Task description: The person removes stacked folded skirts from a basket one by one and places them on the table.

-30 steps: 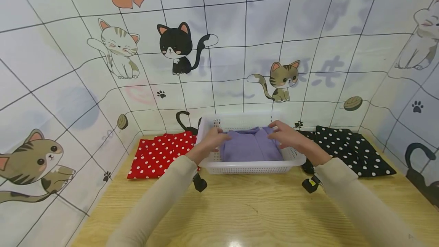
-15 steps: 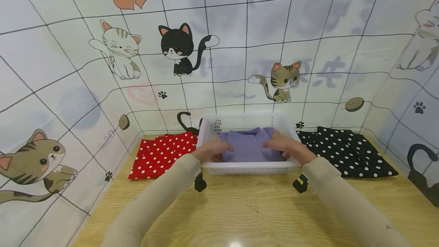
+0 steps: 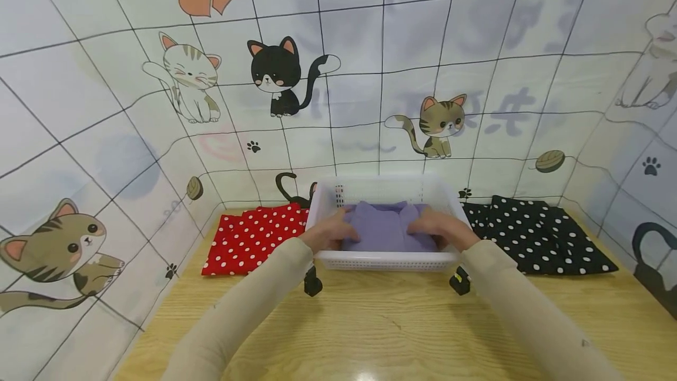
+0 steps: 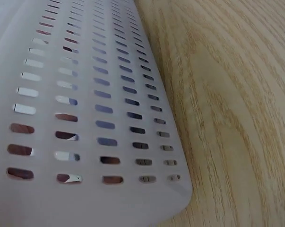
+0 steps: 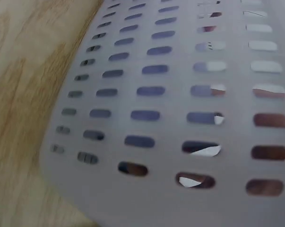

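A folded purple garment lies inside a white plastic basket with slotted walls. At its left side, my left hand grips the cloth, thumb on top and the other fingers mostly out of sight. Opposite, my right hand holds the right side in the same manner. Both hands reach in over the front rim. In the left wrist view the basket wall fills much of the picture, with purple cloth showing through the slots. The right wrist view likewise shows the basket wall, with purple and skin behind it.
A red polka-dot cloth lies folded left of the basket, and a black polka-dot cloth lies to its right. All rest on a wooden table. Behind stands a cat-patterned wall covering, close to the basket's back.
Both hands have come down from the garment's upper corners to its sides and grip it there. The cloth's top edge has bunched up slightly. The basket has stayed in place.
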